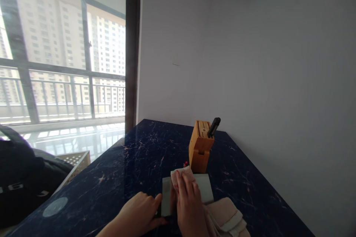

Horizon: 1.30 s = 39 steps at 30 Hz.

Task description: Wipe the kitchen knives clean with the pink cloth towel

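A dark blue, marble-patterned bench (144, 163) with pale veins runs away from the viewer into the corner of a plain white wall (250, 63). On the far left a tall window (61, 63) with a railing looks out on high-rise blocks, and below it a dark bag (19, 181) and a pale perforated crate (73, 161) sit beside the bench.

Near the front edge of the bench lies a flat, broad cleaver blade (187, 194), pale grey and rectangular. Its long axis runs left to right across the view. Its handle is hidden, so which way it points cannot be told.

The left hand (137, 214) rests flat on the bench, fingers loosely spread and open, its fingertips touching the blade's left edge and grasping nothing. Just to its right, the right hand (190, 207) presses a pinkish cloth (180, 176) down onto the blade, fingers extended and together over the fabric. More beige cloth (226, 218) is bunched at the right of that hand, on the bench.

Behind the blade, nearer the wall, a wooden knife block (199, 150) stands upright, with one black knife handle (213, 127) angled up and right from its top.
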Motion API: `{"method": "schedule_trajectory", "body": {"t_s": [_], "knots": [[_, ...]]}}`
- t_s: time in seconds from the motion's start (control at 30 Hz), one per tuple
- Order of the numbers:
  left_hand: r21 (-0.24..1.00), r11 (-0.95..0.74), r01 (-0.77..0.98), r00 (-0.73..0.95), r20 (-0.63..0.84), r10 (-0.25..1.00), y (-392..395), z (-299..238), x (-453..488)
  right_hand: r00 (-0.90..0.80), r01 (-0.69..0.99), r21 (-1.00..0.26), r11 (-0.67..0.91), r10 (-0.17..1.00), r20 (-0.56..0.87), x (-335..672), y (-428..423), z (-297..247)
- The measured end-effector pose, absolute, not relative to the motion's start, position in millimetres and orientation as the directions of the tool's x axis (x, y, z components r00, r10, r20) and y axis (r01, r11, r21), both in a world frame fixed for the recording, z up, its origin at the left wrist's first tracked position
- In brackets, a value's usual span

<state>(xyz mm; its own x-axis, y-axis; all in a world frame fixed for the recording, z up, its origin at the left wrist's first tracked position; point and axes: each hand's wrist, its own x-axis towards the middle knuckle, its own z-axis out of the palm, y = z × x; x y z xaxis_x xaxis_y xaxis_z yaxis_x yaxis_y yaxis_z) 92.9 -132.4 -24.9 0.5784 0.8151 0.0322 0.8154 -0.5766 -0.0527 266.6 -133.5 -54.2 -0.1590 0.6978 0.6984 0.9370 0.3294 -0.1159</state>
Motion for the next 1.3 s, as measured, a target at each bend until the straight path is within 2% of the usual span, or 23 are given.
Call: {"method": "schedule_trajectory", "body": {"t_s": [0.17,0.4,0.6,0.87,1.07,1.3], "knots": [[-0.058,-0.598,0.799,0.600,0.045,0.798,-132,-24,92,-0.146,0.931,-0.140,0.337,0.695,0.704,264,-134,-55],[-0.056,-0.566,0.822,0.568,0.029,0.822,-133,-24,93,-0.148,0.962,-0.075,0.262,0.733,0.664,272,-130,-54],[-0.068,-0.560,0.826,0.563,0.036,0.826,-134,-25,95,-0.268,0.920,-0.060,0.388,0.733,0.625,268,-129,-63],[-0.063,-0.562,0.825,0.565,0.050,0.824,-133,-24,94,-0.135,0.948,-0.143,0.284,0.767,0.627,276,-124,-57],[-0.033,-0.530,0.847,0.531,0.028,0.847,-134,-25,94,-0.155,0.939,-0.142,0.314,0.753,0.640,276,-127,-54],[-0.036,-0.523,0.852,0.524,0.023,0.852,-133,-24,95,-0.220,0.923,-0.135,0.361,0.780,0.586,273,-132,-51]]}}
